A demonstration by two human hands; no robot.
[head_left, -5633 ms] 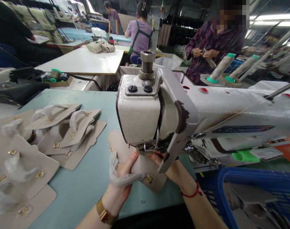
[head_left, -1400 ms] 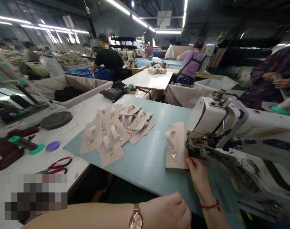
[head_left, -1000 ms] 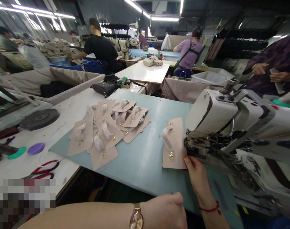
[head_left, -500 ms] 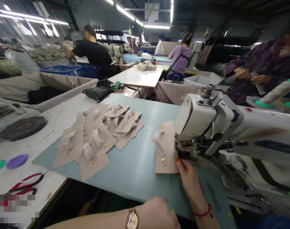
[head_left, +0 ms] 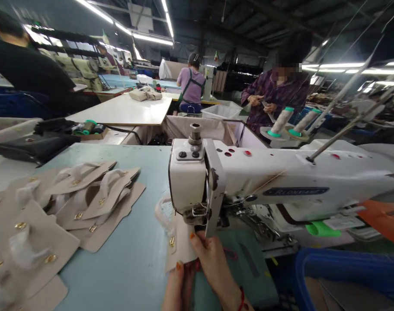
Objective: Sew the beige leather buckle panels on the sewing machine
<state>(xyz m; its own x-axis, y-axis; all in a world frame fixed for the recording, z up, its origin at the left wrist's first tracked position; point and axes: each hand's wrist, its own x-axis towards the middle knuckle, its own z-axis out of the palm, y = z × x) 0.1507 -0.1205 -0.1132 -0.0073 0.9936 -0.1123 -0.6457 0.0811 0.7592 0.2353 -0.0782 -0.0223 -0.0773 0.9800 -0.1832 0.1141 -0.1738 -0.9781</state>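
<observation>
A pale blue-green worktable (head_left: 128,263) carries a spread of beige leather pieces (head_left: 67,207) toward its left edge, one beige piece (head_left: 180,246) at the near edge, and a white sewing machine (head_left: 281,181) on the right.

A dark blue nameplate (head_left: 296,191) on the arm of the white sewing machine (head_left: 281,172) carries lettering, too blurred to read. Nothing else is legible.

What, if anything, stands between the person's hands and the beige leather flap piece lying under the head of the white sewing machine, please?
Nothing visible does. The right hand and left hand both rest on the beige leather flap piece with a gold clasp, whose far end lies under the head of the white sewing machine.
</observation>
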